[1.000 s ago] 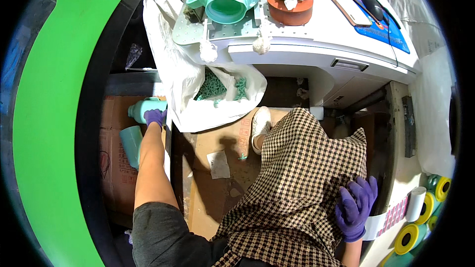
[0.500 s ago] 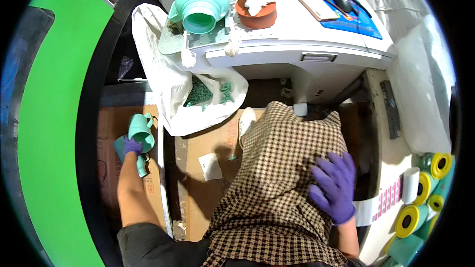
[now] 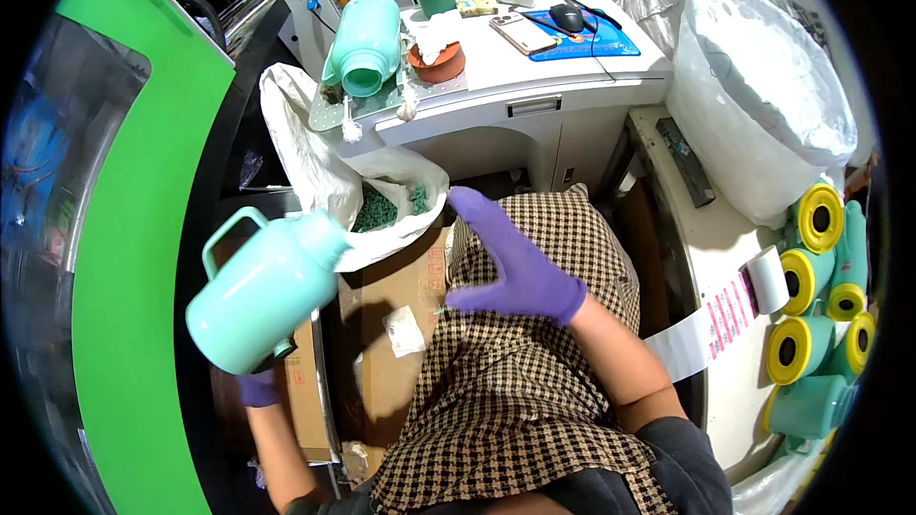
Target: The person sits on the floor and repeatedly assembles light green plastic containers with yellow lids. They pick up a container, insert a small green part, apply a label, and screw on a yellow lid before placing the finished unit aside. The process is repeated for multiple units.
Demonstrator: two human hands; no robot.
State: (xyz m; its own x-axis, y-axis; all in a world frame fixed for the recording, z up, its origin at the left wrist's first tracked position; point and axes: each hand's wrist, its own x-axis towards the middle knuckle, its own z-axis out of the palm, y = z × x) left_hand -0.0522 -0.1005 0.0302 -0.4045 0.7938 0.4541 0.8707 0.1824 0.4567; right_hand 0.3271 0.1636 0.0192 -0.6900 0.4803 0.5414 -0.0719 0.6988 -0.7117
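Note:
A mint-green plastic jug body [image 3: 272, 286] with a loop handle is raised at the left, tilted with its narrow neck toward the upper right. My left hand [image 3: 258, 389], in a purple glove, grips it from below; the jug hides most of its fingers. Over my checked apron [image 3: 515, 391], my right hand [image 3: 520, 272] in a matching glove is held open, thumb and fingers wide apart, touching nothing. Another mint-green jug body [image 3: 365, 43] lies on its side on the desk, its open neck facing me.
A white sack [image 3: 382, 246] with green scraps hangs below the desk [image 3: 611, 72]. On the desk are a brown tape roll [image 3: 439, 65], a phone [image 3: 522, 33] and a mouse [image 3: 567, 17]. At right, a label strip [image 3: 733, 319] and several yellow-rimmed jugs [image 3: 797, 348] lie beside a large plastic bag [image 3: 754, 105].
My left hand has lifted the jug from the low left area, up and to the right. My right hand has left my lap and moved left and forward, spreading open. The view has shifted.

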